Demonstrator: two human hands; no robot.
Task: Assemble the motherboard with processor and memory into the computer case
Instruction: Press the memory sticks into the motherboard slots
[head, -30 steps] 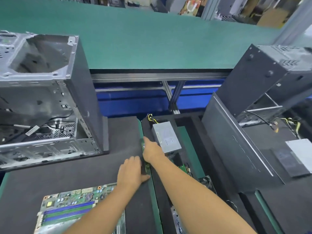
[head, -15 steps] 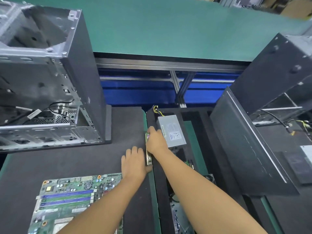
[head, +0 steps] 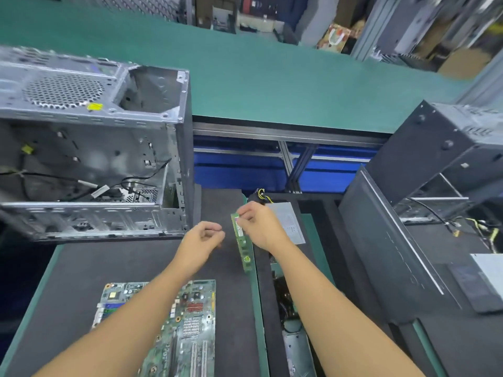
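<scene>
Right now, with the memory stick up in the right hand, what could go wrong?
1. The right hand pinches the memory stick near its far end only, and the left hand is off it, so it could twist or slip.
2. Both hands are bare and no wrist strap shows: a possible static risk.
3. The left forearm lies over the motherboard and hides part of it, so components might get brushed.

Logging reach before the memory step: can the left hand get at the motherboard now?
Probably yes: the left hand holds nothing, and the motherboard lies uncovered on the mat just nearer the person, nothing between them.
</scene>
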